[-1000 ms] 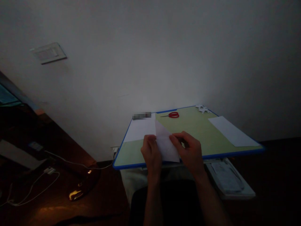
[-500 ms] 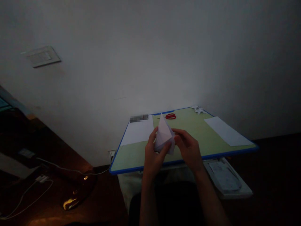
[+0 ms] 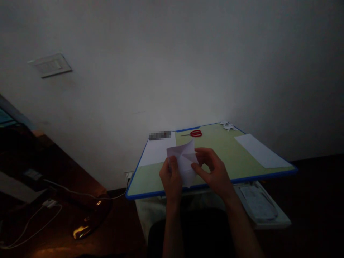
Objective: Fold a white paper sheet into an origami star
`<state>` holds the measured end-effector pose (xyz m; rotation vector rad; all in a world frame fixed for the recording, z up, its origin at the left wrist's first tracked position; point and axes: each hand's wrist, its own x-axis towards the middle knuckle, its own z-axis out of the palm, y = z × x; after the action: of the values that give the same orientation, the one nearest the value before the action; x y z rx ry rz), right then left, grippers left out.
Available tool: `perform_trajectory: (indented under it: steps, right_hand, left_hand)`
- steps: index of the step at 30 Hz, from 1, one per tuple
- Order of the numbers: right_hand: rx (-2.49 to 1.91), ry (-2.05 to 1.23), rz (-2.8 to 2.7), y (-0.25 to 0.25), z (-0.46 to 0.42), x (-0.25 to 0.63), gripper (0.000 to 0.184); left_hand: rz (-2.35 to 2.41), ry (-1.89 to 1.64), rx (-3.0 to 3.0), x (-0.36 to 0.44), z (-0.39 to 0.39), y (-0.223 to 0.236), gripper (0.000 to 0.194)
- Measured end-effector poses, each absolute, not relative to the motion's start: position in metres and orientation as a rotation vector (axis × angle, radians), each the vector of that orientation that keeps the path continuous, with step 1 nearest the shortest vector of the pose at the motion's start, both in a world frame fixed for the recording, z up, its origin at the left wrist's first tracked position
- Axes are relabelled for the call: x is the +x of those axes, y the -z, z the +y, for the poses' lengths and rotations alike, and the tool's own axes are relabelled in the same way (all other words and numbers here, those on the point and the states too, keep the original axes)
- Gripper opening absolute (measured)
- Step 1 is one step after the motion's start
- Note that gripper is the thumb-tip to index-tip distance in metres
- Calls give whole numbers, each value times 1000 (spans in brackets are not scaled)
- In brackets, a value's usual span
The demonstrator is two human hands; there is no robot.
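Note:
A creased piece of white paper (image 3: 185, 165) is held up between my two hands, over the near part of the table. My left hand (image 3: 171, 177) grips its left side, thumb on the face toward me. On the right side, my right hand (image 3: 212, 170) pinches the edge between thumb and fingers. Folds run across the sheet and meet near its middle, and its corners stick out. Beyond the paper, red-handled scissors (image 3: 196, 133) lie on the green tabletop (image 3: 217, 150), blades pointing left.
White sheets lie at the table's left (image 3: 157, 152) and right (image 3: 262, 152). Small folded white paper pieces (image 3: 228, 125) sit at the far right corner. A blurred-out object (image 3: 159, 135) rests at the far left. Below the right edge is a drawer or shelf (image 3: 262, 204). White cables (image 3: 86, 193) hang left.
The paper went from a flatter folded shape to a pointed, raised form, then opened out to show its creased face. Both hands shifted their hold on it.

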<state>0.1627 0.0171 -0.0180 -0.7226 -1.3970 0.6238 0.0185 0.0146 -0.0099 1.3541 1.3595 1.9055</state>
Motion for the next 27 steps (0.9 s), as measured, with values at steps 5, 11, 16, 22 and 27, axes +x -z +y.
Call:
perform_trajectory:
  steps: [5, 11, 16, 22, 27]
  right_hand:
    - [-734, -350, -1488, 14, 14, 157, 50]
    - [-789, -102, -1515, 11, 13, 152, 35]
    - [-798, -111, -1469, 14, 13, 139, 18]
    - [-897, -171, -1380, 18, 11, 125, 17]
    - [-902, -247, -1363, 16, 4, 124, 41]
  left_hand:
    - [1341, -1893, 1353, 20, 13, 7, 36]
    - [1396, -1874, 1401, 22, 15, 8, 27]
    - [1459, -1930, 1296, 29, 17, 11, 34]
    - [1295, -1980, 1192, 29, 18, 13, 37]
    - [1201, -1964, 1075, 26, 17, 13, 45]
